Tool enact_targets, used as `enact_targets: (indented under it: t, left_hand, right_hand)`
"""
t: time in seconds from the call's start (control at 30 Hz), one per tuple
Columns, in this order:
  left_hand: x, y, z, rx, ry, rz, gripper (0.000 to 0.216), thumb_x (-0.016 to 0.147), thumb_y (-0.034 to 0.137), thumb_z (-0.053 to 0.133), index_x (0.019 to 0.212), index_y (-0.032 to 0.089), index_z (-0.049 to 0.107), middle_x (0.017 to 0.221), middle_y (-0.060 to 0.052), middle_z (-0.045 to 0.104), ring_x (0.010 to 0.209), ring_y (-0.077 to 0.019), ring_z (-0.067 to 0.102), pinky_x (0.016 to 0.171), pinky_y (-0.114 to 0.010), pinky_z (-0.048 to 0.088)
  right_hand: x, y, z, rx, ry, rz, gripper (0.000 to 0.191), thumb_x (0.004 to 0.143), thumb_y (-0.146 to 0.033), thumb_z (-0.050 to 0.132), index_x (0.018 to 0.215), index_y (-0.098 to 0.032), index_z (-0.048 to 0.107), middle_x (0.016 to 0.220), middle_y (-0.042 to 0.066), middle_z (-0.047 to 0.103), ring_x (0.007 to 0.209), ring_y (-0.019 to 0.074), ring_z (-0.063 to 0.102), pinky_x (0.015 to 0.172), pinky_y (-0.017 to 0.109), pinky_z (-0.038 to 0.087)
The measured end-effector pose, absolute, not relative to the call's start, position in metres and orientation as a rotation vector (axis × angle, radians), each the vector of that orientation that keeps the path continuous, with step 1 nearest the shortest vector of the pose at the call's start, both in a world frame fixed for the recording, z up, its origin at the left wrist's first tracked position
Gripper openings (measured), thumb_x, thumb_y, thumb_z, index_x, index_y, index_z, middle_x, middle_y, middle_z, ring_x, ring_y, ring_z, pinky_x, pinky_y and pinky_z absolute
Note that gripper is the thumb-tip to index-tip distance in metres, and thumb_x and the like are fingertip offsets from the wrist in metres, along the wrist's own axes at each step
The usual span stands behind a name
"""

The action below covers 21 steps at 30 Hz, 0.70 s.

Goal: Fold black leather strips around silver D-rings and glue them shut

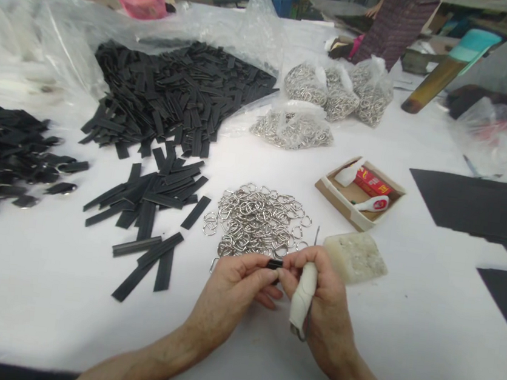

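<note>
My left hand (pixel 233 291) and my right hand (pixel 319 295) meet over the white table (pixel 41 288), both pinching a small black strip (pixel 275 264) between their fingertips. My right hand also grips a white-handled tool (pixel 303 296) whose thin metal tip points up. Just beyond my fingers lies a heap of metal D-rings (pixel 257 218). Loose black strips (pixel 151 203) lie to the left of the rings. A pale waxy block (pixel 356 256) sits right beside my right hand.
A big pile of black strips (pixel 177 93) lies on clear plastic at the back. Finished black pieces (pixel 5 155) lie far left. Bags of rings (pixel 333 92), a small cardboard box (pixel 358 193), black sheets (pixel 485 204) on the right. A person stands at the far edge.
</note>
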<state>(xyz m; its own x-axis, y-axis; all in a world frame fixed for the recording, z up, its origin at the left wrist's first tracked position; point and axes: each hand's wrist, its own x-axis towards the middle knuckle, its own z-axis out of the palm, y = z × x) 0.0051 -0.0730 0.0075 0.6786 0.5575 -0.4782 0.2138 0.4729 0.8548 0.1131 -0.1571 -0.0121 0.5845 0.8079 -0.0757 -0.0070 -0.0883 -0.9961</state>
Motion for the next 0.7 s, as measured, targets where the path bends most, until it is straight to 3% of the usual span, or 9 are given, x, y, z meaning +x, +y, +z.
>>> enact_targets:
  t: [0.53,0.7]
  left_hand:
    - [0.0057,-0.0700,0.0093,0.996,0.883,0.253,0.010,0.076,0.021,0.063,0.074,0.012,0.063,0.063,-0.004,0.067,0.062,-0.0183,0.067,0.060,-0.029,0.056]
    - [0.0032,-0.0649,0.0093,0.979,0.879,0.256,0.011,0.077,0.021,0.063,0.074,0.012,0.066,0.060,-0.004,0.068,0.056,-0.0153,0.066,0.057,-0.024,0.055]
  right_hand:
    - [0.1103,-0.1530,-0.0051,-1.499,-0.662,0.752,0.015,0.077,-0.018,0.062,0.074,-0.023,0.048,0.076,-0.002,0.056,0.067,0.0135,0.053,0.056,0.022,0.045]
    - [0.1195,-0.1610,-0.0028,-1.545,-0.763,0.713,0.014,0.080,-0.025,0.066,0.078,-0.022,0.052,0.079,0.000,0.060,0.066,0.0129,0.054,0.052,0.021,0.042]
